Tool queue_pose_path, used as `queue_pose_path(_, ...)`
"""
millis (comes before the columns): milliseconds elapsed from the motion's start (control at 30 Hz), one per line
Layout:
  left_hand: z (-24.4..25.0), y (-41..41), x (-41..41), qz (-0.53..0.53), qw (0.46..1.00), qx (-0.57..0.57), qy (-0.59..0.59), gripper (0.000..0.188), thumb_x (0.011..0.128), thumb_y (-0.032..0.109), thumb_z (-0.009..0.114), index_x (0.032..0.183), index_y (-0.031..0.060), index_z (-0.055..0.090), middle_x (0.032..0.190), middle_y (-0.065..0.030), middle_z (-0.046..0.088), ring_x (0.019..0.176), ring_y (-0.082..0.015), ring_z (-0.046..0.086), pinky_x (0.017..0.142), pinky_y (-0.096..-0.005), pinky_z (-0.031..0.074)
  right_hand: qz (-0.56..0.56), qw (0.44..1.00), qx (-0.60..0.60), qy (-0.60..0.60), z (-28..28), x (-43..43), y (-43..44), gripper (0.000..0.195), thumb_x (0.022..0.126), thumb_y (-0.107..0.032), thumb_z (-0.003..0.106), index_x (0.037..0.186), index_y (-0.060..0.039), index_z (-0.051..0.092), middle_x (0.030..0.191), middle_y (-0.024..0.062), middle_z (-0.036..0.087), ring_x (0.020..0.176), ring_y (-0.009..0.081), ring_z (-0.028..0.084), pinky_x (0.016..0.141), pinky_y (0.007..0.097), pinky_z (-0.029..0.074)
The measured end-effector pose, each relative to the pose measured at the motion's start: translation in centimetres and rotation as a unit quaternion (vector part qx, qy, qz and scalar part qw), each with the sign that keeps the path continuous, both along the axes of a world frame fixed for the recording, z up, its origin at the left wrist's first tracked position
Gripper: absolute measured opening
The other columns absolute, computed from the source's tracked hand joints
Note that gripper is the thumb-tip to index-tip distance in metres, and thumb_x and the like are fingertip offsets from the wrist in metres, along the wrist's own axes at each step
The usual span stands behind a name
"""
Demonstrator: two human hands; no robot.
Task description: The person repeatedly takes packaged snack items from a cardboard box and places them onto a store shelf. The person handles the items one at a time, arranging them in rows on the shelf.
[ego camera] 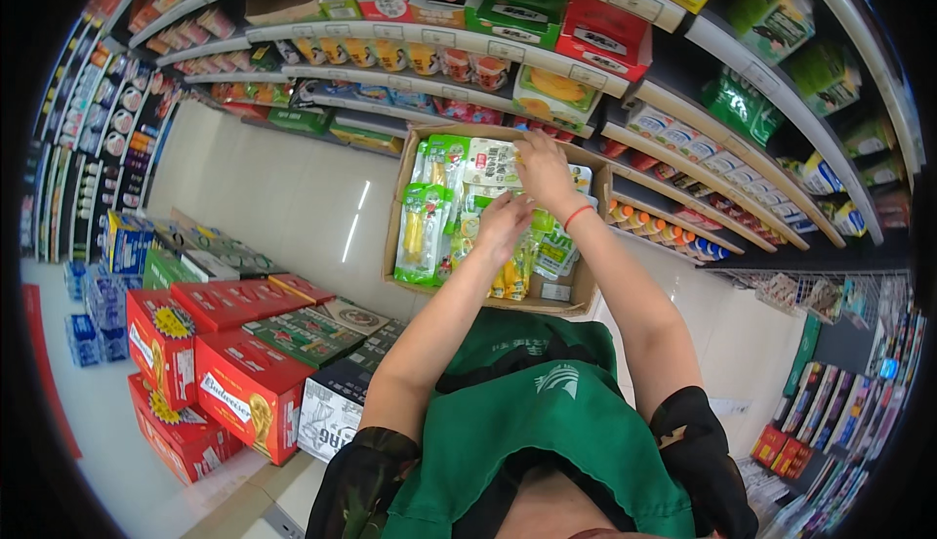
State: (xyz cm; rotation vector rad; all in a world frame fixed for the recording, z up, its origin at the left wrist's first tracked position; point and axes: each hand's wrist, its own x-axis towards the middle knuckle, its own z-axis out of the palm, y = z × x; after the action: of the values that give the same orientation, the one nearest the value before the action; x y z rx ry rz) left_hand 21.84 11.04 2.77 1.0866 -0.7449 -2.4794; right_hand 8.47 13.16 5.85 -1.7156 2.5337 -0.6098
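An open cardboard box (pixel 394 246) full of snack packets lies before me, in front of the shelves. Green pouches with a yellow filling (pixel 419 235) lie at its left side. My left hand (pixel 505 225) is over the middle of the box, fingers bent and touching the packets; whether it grips one cannot be told. My right hand (pixel 543 165), with a red cord on its wrist, reaches to the far side, over a white and green packet (pixel 492 162); its fingertips are partly hidden. More green and white packets (pixel 558 250) lie at the right of the box.
Curved-looking store shelves (pixel 439 34) with packaged foods run across the far side and down the right. Stacked red beer cartons (pixel 252 385) and green cartons (pixel 307 334) stand at the left, with wrapped bottles (pixel 102 305) beyond them. A wire basket (pixel 820 286) is at the right.
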Motion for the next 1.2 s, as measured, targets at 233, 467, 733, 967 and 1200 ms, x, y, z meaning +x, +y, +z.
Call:
queue_pose_path(233, -0.1, 0.2, -0.5, 0.031, 0.999, 0.039, 0.006, 0.065, 0.093, 0.004, 0.056, 0.143, -0.0069, 0.017, 0.124, -0.0165, 0.053, 0.112, -0.0258, 0.057, 0.098, -0.0363, 0.047, 0.011, 0.999, -0.004, 0.033, -0.3, -0.9, -1.5, 0.033, 0.078, -0.010, 0.060, 0.110, -0.0034, 0.063, 0.122, 0.0186, 0.056, 0.112, 0.0353, 0.052, 0.095, 0.0509, 0.041)
queue_pose_path(467, -0.8, 0.0, -0.6, 0.031, 0.998, 0.058, 0.021, 0.063, 0.092, 0.005, 0.057, 0.143, -0.0059, 0.021, 0.119, -0.0141, 0.054, 0.104, -0.0238, 0.057, 0.097, -0.0366, 0.048, -0.004, 0.995, 0.010, 0.103, -1.7, -0.6, -0.1, 0.019, 0.076, -0.011, 0.059, 0.086, -0.0005, 0.071, 0.133, 0.0222, 0.049, 0.122, 0.0358, 0.046, 0.098, 0.0526, 0.038)
queue_pose_path(733, -2.4, -0.5, -0.8, 0.037, 0.997, 0.070, 0.022, 0.057, 0.093, 0.005, 0.053, 0.142, -0.0051, 0.025, 0.113, -0.0130, 0.056, 0.100, -0.0215, 0.058, 0.091, -0.0347, 0.050, 0.006, 0.993, 0.063, 0.100, 0.1, 0.6, 0.5, 0.022, 0.080, -0.014, 0.058, 0.092, 0.0009, 0.069, 0.131, 0.0201, 0.050, 0.121, 0.0356, 0.047, 0.101, 0.0489, 0.038)
queue_pose_path(967, -0.4, 0.5, -1.5, 0.114, 0.991, 0.071, -0.028, 0.004, 0.093, 0.005, 0.051, 0.096, 0.0026, 0.050, 0.103, -0.0108, 0.055, 0.096, -0.0256, 0.056, 0.093, -0.0396, 0.048, 0.016, 1.000, 0.007, -0.003, -2.2, -0.4, 0.1, 0.032, 0.080, -0.018, 0.063, 0.107, -0.0004, 0.064, 0.112, 0.0153, 0.058, 0.109, 0.0328, 0.053, 0.091, 0.0449, 0.046)
queue_pose_path(1200, 0.1, -0.2, -0.7, 0.056, 0.996, 0.074, -0.012, 0.011, 0.093, 0.002, 0.051, 0.104, 0.0033, 0.047, 0.104, -0.0107, 0.053, 0.100, -0.0270, 0.055, 0.094, -0.0407, 0.049, -0.028, 0.996, 0.082, -0.006, -0.9, -0.5, -0.1, 0.035, 0.077, -0.027, 0.069, 0.103, -0.0036, 0.067, 0.108, 0.0148, 0.060, 0.104, 0.0323, 0.056, 0.089, 0.0435, 0.048)
